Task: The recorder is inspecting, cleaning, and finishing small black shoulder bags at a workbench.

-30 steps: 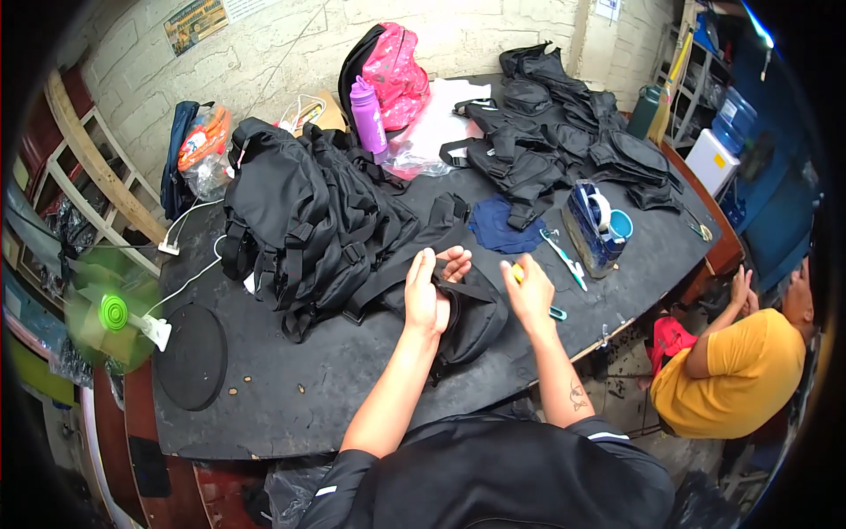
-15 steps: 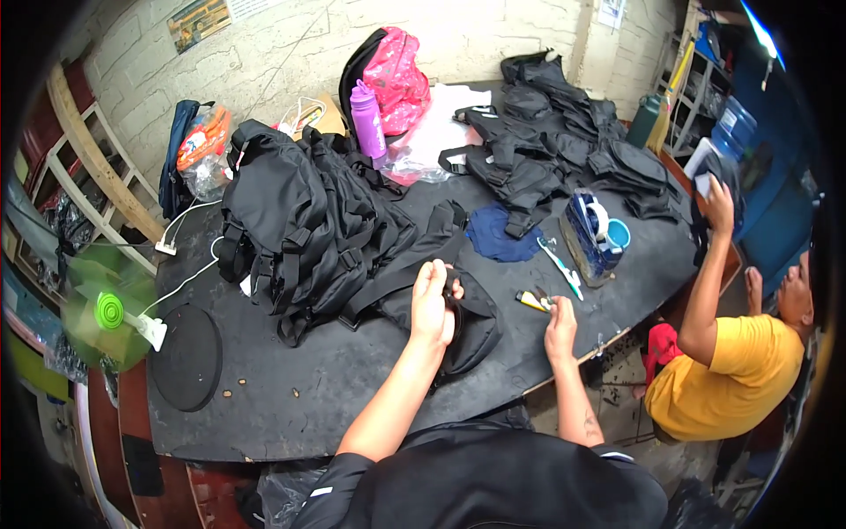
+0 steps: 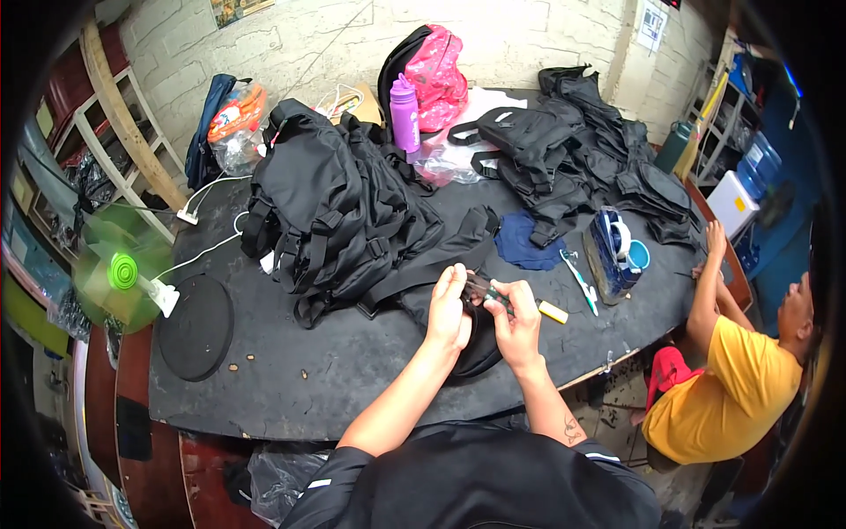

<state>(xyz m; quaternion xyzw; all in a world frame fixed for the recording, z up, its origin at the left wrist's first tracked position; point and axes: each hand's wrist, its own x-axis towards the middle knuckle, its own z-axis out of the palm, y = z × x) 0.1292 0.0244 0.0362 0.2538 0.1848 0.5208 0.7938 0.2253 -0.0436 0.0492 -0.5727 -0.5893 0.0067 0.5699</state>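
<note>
Where hands (image 3: 485,309) meet, bare table (image 3: 352,353) leftward.

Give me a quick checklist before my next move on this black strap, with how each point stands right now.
1. Left hand grips the black strap: ok.
2. Right hand holds a small tool at the strap end: ok; which tool, cannot tell.
3. Yellow lighter lies apart from both hands: ok.
4. Pile of black bags lies off the work spot: ok.
5. Co-worker's hand rests at the table's far right edge, away from the strap: ok.
</note>
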